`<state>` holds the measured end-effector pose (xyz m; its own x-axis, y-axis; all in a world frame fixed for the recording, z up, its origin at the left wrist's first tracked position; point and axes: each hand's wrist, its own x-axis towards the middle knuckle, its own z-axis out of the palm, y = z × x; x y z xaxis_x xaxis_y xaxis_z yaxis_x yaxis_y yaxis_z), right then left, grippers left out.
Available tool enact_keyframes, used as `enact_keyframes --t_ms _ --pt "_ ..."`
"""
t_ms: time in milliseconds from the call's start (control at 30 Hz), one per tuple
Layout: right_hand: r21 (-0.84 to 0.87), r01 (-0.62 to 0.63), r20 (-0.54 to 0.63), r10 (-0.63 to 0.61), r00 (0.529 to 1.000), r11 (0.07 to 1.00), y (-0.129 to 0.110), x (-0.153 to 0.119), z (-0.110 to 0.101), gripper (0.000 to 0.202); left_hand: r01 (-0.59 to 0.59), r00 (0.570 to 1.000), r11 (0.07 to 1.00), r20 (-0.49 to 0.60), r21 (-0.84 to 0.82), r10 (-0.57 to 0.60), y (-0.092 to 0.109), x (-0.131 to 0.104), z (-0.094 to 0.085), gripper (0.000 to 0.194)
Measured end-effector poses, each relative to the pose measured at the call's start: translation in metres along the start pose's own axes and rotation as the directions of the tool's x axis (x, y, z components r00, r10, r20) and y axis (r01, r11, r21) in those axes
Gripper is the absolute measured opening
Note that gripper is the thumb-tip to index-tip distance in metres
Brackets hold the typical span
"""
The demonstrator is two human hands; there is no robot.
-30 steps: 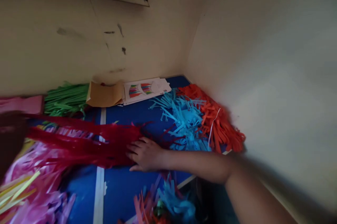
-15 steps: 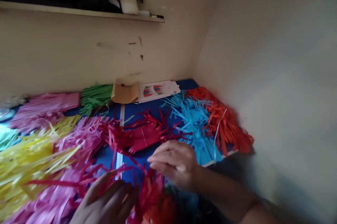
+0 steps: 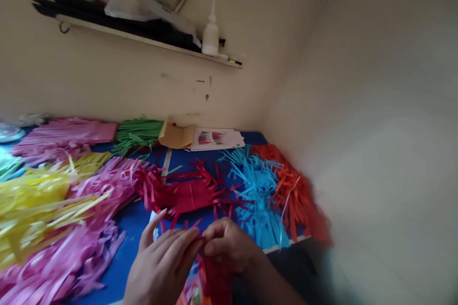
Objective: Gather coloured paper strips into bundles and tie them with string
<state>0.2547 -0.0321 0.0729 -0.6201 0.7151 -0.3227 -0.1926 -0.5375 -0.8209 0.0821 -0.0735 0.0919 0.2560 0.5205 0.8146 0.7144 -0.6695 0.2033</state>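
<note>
Dark red fringed tissue paper point(image 3: 216, 274) hangs below both hands at the near edge of the blue table. My left hand point(image 3: 162, 259) pinches its upper edge between thumb and fingertips, the index finger raised. Close beside it on the right, my right hand point(image 3: 231, 245) is closed on the same edge, thumb against curled fingers. Orange and multicoloured strips show beneath the red paper, partly hidden by my hands. Just beyond lies another crimson fringed piece point(image 3: 191, 195), flat with its strips spread out.
Pink point(image 3: 53, 267), yellow point(image 3: 36, 195) and green point(image 3: 138, 133) fringes lie left. Blue point(image 3: 259, 181) and orange point(image 3: 296, 200) fringes lie right. A brown paper piece point(image 3: 177, 136) and printed sheet point(image 3: 218, 138) are at the back. A shelf point(image 3: 143, 38) holds a white bottle point(image 3: 211, 37).
My hands have come together, and both now grip the red paper. Red strips that lay across the pink fringe have been drawn toward me. The view has tilted up.
</note>
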Motion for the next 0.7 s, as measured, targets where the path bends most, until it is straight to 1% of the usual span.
enact_keyframes --t_ms 33,100,167,233,300,333,433,500,567,600,700 --pt "-0.006 0.032 -0.03 -0.032 0.999 0.999 0.002 -0.002 0.002 0.046 0.036 0.999 0.999 -0.013 -0.02 -0.036 0.001 0.002 0.001 0.007" --pt "-0.027 0.108 -0.075 -0.11 0.991 0.994 0.006 -0.006 0.006 0.044 0.134 0.991 0.987 -0.006 -0.091 -0.135 0.003 0.003 0.001 0.015" --pt "-0.021 0.176 -0.11 -0.177 0.978 0.984 0.01 -0.008 0.009 0.043 0.24 0.971 0.953 0.039 -0.186 -0.236 0.006 0.0 0.0 0.016" --pt "-0.003 0.219 -0.134 -0.217 0.967 0.976 0.013 -0.009 0.011 0.044 0.295 0.955 0.922 0.104 -0.252 -0.278 0.008 -0.006 -0.001 0.016" --pt "-0.002 0.227 -0.14 -0.225 0.964 0.974 0.015 -0.01 0.011 0.044 0.29 0.955 0.917 0.137 -0.273 -0.261 0.007 -0.01 -0.001 0.016" --pt "-0.006 0.229 -0.139 -0.228 0.964 0.973 0.015 -0.01 0.011 0.044 0.281 0.958 0.921 0.135 -0.269 -0.253 0.007 -0.012 -0.001 0.016" --pt "0.011 0.225 -0.135 -0.221 0.966 0.974 0.017 -0.011 0.011 0.042 0.282 0.96 0.929 0.071 -0.239 -0.272 0.007 -0.011 0.001 0.013" --pt "0.053 0.233 -0.146 -0.223 0.964 0.971 0.017 -0.01 0.012 0.042 0.305 0.952 0.929 0.03 -0.209 -0.305 0.008 -0.008 0.003 0.017" --pt "0.061 0.275 -0.149 -0.264 0.953 0.959 0.016 -0.009 0.013 0.04 0.324 0.945 0.929 0.01 -0.181 -0.327 0.011 -0.008 0.005 0.021" --pt "0.054 0.308 -0.147 -0.297 0.943 0.95 0.015 -0.008 0.013 0.036 0.326 0.944 0.929 0.009 -0.174 -0.329 0.012 -0.01 0.007 0.022" --pt "-0.004 0.413 -0.167 -0.408 0.898 0.911 0.01 -0.006 0.015 0.029 0.311 0.95 0.928 0.047 -0.206 -0.308 0.01 -0.022 0.012 0.022"
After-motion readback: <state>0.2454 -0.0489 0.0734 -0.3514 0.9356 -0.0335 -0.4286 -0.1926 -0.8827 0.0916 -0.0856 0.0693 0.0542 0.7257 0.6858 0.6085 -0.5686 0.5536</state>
